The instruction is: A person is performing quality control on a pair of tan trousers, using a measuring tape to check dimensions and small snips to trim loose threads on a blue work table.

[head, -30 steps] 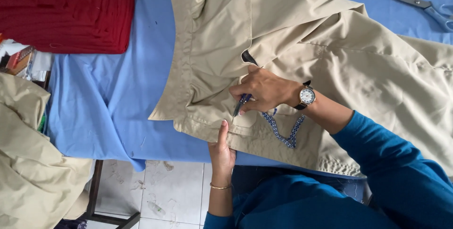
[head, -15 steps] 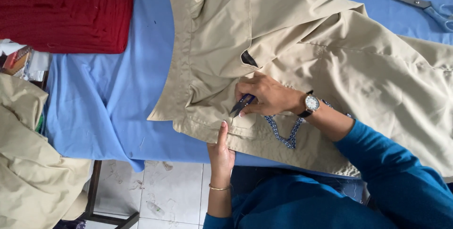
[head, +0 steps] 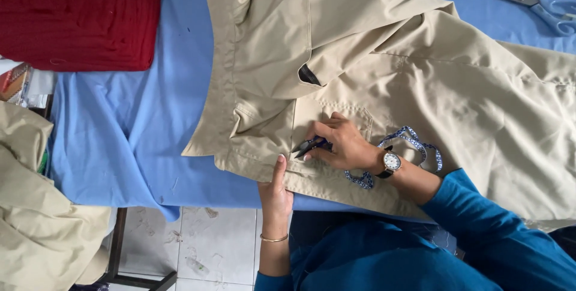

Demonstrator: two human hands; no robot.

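blue table (head: 138, 141), hands (head: 339, 144) on garment (head: 420, 87)

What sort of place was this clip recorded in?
Probably a tailoring or sewing workroom: a beige cotton garment lies spread on a blue cloth-covered table, long metal scissors lie nearby, and the right hand works small thread snips at a seam.

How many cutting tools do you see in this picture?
2. A small dark thread snips is in the right hand, on the beige garment. Large scissors lie on the blue cloth at the top right. Folds may hide others.
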